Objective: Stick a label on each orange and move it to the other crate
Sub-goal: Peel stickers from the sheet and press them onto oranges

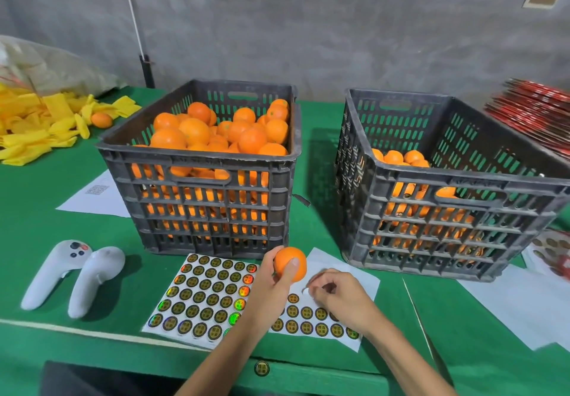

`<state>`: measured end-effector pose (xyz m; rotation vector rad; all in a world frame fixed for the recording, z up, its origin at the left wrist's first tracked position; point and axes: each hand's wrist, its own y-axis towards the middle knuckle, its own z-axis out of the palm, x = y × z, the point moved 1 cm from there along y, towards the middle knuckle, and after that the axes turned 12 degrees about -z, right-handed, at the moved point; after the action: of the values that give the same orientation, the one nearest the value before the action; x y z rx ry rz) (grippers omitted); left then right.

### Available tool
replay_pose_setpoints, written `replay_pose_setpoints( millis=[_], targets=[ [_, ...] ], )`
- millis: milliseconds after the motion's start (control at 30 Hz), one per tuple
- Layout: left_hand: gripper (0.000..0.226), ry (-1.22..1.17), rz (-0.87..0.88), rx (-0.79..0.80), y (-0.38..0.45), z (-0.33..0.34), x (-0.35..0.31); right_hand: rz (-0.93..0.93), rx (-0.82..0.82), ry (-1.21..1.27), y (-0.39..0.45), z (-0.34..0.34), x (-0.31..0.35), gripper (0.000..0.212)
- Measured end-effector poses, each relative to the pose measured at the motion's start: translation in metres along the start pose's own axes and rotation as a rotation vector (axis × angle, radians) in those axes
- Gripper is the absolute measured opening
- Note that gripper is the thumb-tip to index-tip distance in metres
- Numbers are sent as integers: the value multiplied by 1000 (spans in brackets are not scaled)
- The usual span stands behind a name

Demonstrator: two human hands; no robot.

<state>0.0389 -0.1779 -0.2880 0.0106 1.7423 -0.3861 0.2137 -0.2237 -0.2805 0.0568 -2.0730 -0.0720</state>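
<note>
Holding one orange over the label sheets, picking at a sticker

The left hand (pixel 271 275) is gripping an orange (pixel 290 263) just in front of the fuller crate (pixel 197 167), thumb lying across the fruit. The right hand (pixel 339 297) is curling down onto the nearer label sheet (pixel 320 318), fingertips pinched at a small pale bit, though I cannot tell whether a sticker is coming free. A second, fuller sheet (pixel 203 297) is lying just left of it. The other crate (pixel 447 186) is sitting to the right, partly filled with oranges. Two white controllers (pixel 74 275) are resting on the green table (pixel 37 210).
</note>
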Motion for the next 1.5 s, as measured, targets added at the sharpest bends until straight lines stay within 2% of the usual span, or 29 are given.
replay_pose_setpoints(
  millis=[100,200,333,433,533,633,733,800,833,900,967,1033,1067,1133,1233,1300,1500],
  targets=[
    [45,-10,-9,-2,-1,1,-2,4,-276,-67,-3,0,7,15],
    [42,-105,-48,27,-4,3,-14,-142,-505,-124,-3,0,30,13],
    [39,-333,-86,172,-11,11,-59,-317,-575,-327,-4,-3,66,9],
    [38,-398,-60,219,-16,12,-104,-460,-646,-345,-4,-26,94,15],
    [38,-496,-27,319,-22,12,-143,-583,-621,-347,-4,-50,124,29],
    [41,-467,15,346,-21,13,-178,-581,-557,-564,1,-62,147,56],
    [59,-334,81,383,-15,14,-213,-553,-645,-688,13,-82,169,75],
    [66,-242,144,448,-9,14,-237,-564,-761,-739,23,-105,179,73],
    [61,-195,192,441,-5,13,-249,-548,-805,-775,27,-118,183,71],
    [42,-75,334,256,9,2,-270,-476,-844,-858,36,-143,184,67],
    [27,75,470,-31,30,-20,-287,-382,-827,-866,42,-164,178,63],
    [32,326,529,-272,52,-47,-298,-323,-804,-842,45,-181,167,59],
    [39,487,488,-333,64,-60,-301,-296,-794,-829,46,-187,161,58],
    [56,781,301,-292,88,-79,-302,-253,-774,-773,47,-195,151,58],
    [66,1040,64,-32,106,-88,-291,-275,-752,-673,49,-197,143,58],
    [65,1111,40,-1,114,-92,-284,-285,-728,-668,50,-198,142,56],
    [59,1055,74,-112,136,-102,-271,-316,-737,-638,53,-200,140,37]
  ],
)
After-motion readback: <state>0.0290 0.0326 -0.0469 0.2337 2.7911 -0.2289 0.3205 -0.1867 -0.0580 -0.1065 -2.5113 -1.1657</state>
